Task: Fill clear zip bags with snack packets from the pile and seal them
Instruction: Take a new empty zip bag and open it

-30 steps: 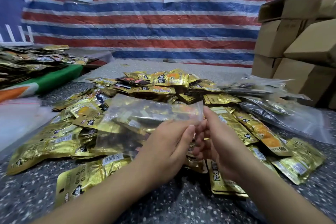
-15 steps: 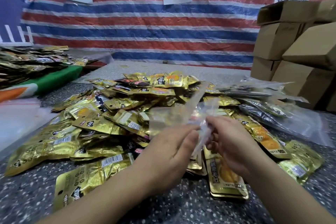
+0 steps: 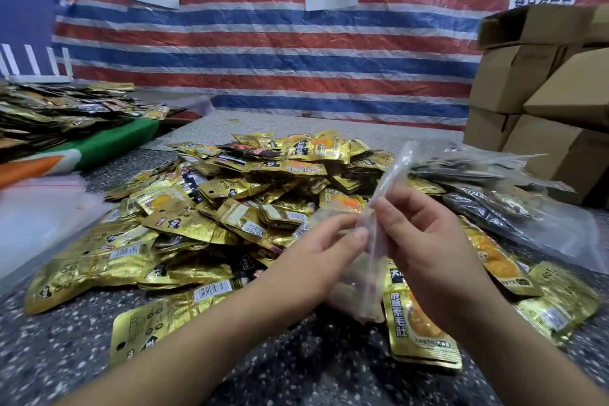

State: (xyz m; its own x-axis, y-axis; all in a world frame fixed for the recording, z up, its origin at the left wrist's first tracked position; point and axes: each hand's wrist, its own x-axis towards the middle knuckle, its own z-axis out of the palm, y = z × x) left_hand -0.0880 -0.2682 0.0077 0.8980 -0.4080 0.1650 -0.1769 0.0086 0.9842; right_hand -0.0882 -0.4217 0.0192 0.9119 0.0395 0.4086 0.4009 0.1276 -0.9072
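Note:
A wide pile of gold snack packets [image 3: 230, 208] covers the speckled table [image 3: 296, 372] in front of me. Between my hands a clear zip bag [image 3: 379, 241] hangs edge-on, its top sticking up and its body drooping toward the table. My left hand [image 3: 316, 260] pinches the bag's edge from the left with thumb and fingers. My right hand [image 3: 425, 241] pinches the same edge from the right. The bag looks empty, though its lower part is blurred. One gold packet [image 3: 415, 323] lies below my right hand.
Filled clear bags [image 3: 494, 201] lie at the right of the pile. Cardboard boxes [image 3: 543, 92] are stacked at the far right. Another heap of packets [image 3: 59, 112] sits on a green surface at the left. White plastic sheeting [image 3: 39, 214] lies at the left. A striped tarp hangs behind.
The clear bag was spread flat and wide over the pile; now it is turned edge-on and upright between my hands. Both hands have risen slightly and keep pinching it.

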